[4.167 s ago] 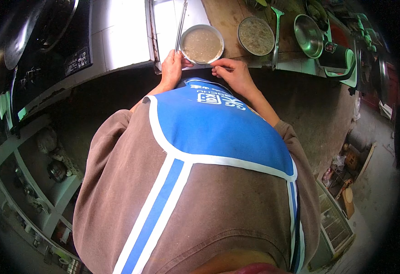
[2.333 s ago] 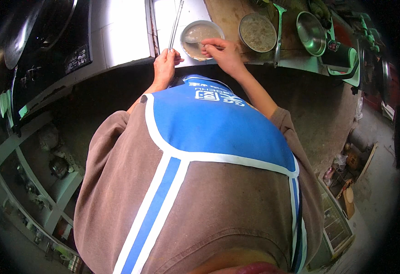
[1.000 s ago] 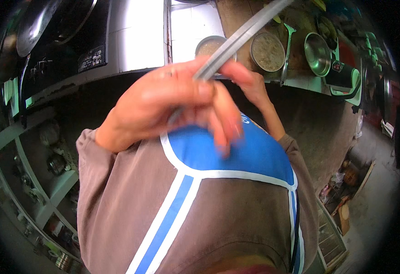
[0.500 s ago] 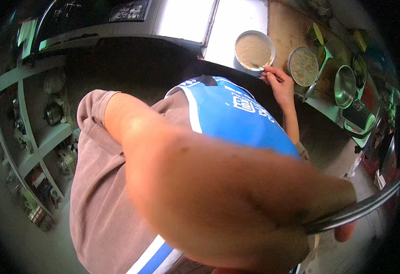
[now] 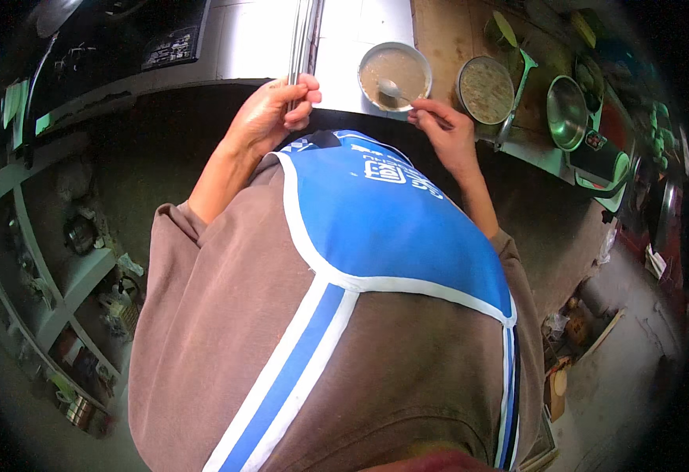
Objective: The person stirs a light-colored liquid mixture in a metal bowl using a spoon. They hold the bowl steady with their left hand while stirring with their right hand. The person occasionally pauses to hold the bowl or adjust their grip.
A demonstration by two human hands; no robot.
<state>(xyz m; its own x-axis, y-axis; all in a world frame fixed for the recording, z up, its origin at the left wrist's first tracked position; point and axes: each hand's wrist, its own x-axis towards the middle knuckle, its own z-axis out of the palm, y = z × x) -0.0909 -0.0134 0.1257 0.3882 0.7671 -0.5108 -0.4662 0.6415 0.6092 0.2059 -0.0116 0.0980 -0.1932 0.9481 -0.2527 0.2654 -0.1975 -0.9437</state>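
Observation:
My left hand [image 5: 269,118] is closed around a pair of long, slim silver metal rods [image 5: 301,47], held upright at the counter's edge; whether they are chopsticks or tongs I cannot tell. My right hand [image 5: 448,135] pinches the handle of a metal spoon [image 5: 389,88]. The spoon's head rests in a pale brown, runny mixture [image 5: 404,69] inside a round bowl [image 5: 362,77] on the white countertop. Just right of that hand stands a second round bowl [image 5: 462,82], filled with a lumpier, light brown mixture [image 5: 487,90].
Farther right are a green-handled utensil [image 5: 520,82], a steel bowl [image 5: 567,114] and a dark, green-edged container [image 5: 596,161]. A wooden board [image 5: 447,31] lies behind the bowls. A black stove [image 5: 100,55] is at far left, above shelves [image 5: 65,291].
My left hand has swung from close in front of the camera down to the counter edge, still holding the metal rods. The spoon's head now shows clearly in the mixture.

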